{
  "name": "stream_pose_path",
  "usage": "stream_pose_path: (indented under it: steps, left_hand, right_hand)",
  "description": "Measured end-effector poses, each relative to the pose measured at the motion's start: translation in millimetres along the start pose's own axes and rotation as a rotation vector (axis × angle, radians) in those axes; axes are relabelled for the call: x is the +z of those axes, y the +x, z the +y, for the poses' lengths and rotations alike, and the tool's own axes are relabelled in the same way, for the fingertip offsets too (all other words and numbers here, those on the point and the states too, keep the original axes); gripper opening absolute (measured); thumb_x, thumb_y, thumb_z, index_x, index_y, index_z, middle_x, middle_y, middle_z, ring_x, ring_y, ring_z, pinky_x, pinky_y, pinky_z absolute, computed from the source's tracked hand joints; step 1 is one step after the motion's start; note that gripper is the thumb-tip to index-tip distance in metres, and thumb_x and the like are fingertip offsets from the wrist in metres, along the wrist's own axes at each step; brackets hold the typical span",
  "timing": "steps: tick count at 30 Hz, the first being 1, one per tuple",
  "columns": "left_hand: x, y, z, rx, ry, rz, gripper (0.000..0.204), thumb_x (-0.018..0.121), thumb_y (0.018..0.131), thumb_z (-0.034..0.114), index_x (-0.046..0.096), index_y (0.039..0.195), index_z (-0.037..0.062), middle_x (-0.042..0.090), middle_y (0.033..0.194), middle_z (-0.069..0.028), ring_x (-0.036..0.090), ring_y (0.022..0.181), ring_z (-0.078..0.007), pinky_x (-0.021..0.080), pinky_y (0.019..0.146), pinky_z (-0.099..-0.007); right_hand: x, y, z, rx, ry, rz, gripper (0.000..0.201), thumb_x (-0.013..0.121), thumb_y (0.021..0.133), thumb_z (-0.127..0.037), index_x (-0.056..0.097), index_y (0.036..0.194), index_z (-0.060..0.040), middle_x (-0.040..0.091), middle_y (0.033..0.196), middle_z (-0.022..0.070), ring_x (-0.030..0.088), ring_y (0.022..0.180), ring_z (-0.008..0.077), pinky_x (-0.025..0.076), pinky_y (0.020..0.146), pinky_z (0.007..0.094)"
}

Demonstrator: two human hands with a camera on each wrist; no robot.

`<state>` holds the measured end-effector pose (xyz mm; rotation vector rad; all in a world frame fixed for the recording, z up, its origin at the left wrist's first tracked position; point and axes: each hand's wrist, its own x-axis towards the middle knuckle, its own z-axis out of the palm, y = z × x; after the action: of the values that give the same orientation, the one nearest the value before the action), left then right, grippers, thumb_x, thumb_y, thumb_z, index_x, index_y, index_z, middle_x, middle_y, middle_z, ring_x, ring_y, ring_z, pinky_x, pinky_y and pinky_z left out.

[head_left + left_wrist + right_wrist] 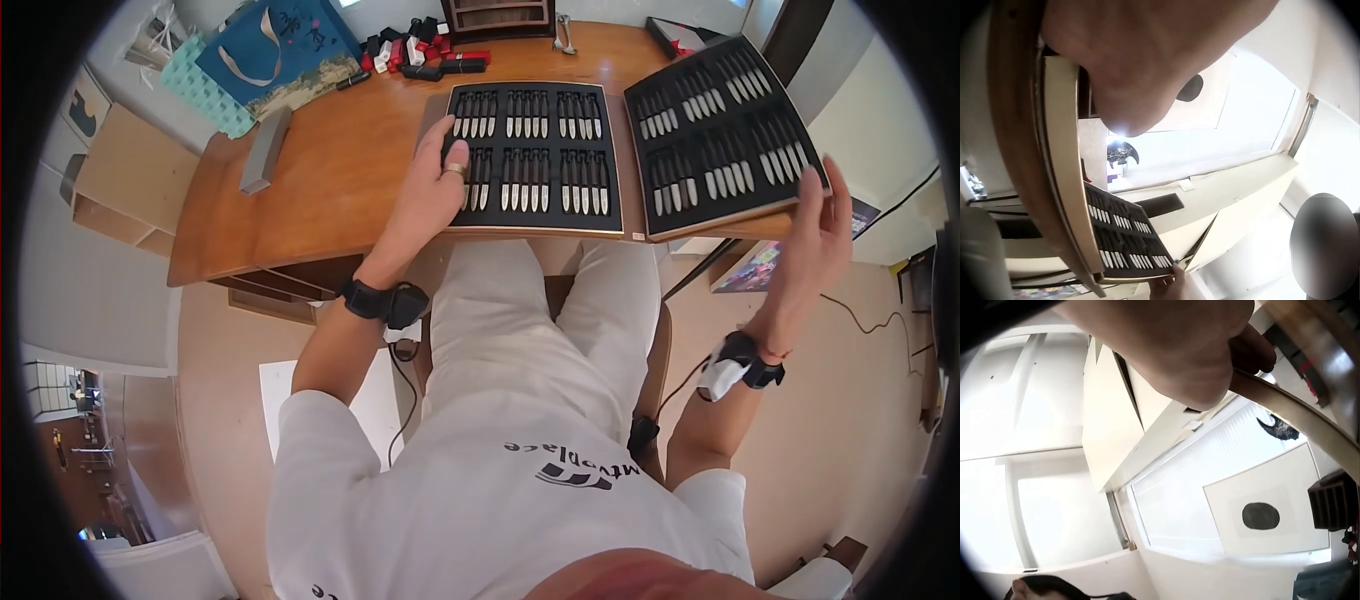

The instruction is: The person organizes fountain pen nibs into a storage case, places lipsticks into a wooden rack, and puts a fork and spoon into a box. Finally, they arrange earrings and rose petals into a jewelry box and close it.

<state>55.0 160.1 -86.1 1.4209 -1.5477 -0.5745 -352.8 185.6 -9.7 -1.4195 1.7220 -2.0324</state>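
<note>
Two black trays of small dark-handled pieces with pale, pointed ends lie side by side in the head view: a left tray [497, 145] and a right tray [705, 144], turned at an angle. My left hand [428, 195] grips the left tray's left edge, its ringed thumb side over the rim. My right hand [815, 240] holds the right tray's lower right corner. In the left wrist view the right hand [1170, 285] shows at the corner of the right tray [1125, 231]. The right wrist view shows my right hand [1179, 353] at a pale tray edge [1297, 415]; its fingertips are partly hidden.
On the wooden table [330, 150] stand a blue gift bag [280, 60] and a long grey box [265, 150]. Red and black small items [405, 50] lie at the back, near a dark wooden rack [500, 18]. An open black box [683, 38] sits behind the right tray.
</note>
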Motion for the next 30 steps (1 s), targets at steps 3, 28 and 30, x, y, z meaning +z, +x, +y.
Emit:
stream_pose_path:
  steps: [3,28,30]
  left_hand:
    - [-5.6,1.5,6.8,-0.054,-0.167,0.024,0.063,0.039,0.119,0.045,0.044,0.16,-0.0029,0.048,0.163,-0.0206,0.049,0.149,-0.0282,0.035,0.125,-0.0366]
    - [-13.3,-1.6,-6.8,-0.155,-0.622,0.04,0.089,0.032,0.115,0.065,0.041,0.158,-0.0125,0.053,0.158,-0.0255,0.052,0.146,-0.0288,0.039,0.123,-0.0378]
    - [-12.9,-1.9,-6.6,-0.141,-0.65,0.035,0.088,0.033,0.115,0.063,0.041,0.158,-0.0131,0.052,0.158,-0.0258,0.051,0.147,-0.029,0.039,0.123,-0.0374]
  right_hand:
    - [49.5,-39.6,-48.8,-0.272,0.096,-0.128,0.045,0.077,0.103,-0.012,0.063,0.144,-0.0017,0.071,0.105,0.0025,0.069,0.093,0.0101,0.057,0.084,0.0256]
    - [163.2,-162.0,-50.5,-1.066,-0.16,-0.577,0.039,0.075,0.082,-0.017,0.067,0.116,-0.0006,0.064,0.119,0.0135,0.062,0.111,0.0299,0.051,0.094,0.043]
    - [162.7,-161.3,-51.2,-1.08,-0.137,-0.559,0.037,0.069,0.081,-0.015,0.067,0.114,0.0011,0.065,0.115,0.0145,0.062,0.106,0.0294,0.051,0.09,0.041]
